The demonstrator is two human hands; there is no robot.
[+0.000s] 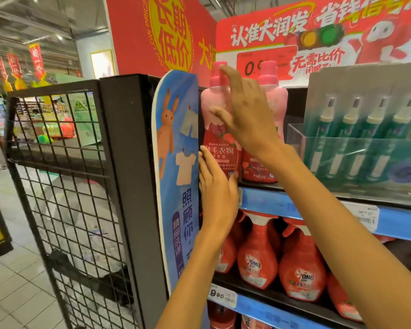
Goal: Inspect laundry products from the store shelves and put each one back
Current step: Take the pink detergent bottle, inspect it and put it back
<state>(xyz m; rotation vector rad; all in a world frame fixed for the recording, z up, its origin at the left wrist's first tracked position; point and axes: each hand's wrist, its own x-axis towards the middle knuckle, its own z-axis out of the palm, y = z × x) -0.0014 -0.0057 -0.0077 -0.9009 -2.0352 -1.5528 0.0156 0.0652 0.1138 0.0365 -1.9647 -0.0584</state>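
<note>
The pink bottle (220, 129) stands on the top shelf (294, 205), far left end. Left hand (217, 186) is flat & open at its bottom; right hand (247, 112) is spread open on its front, prob. steadying it. Neither grips. A 2nd pink bottle (268, 162) sits just right; a blue sign (176, 162) crowds the left.

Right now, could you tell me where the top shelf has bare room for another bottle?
One dark gap shows between the right pink bottle and the clear tray of green sprays. The left end is crowded: left pink bottle sits against the blue sign, with both hands, left and right, at it.
</note>
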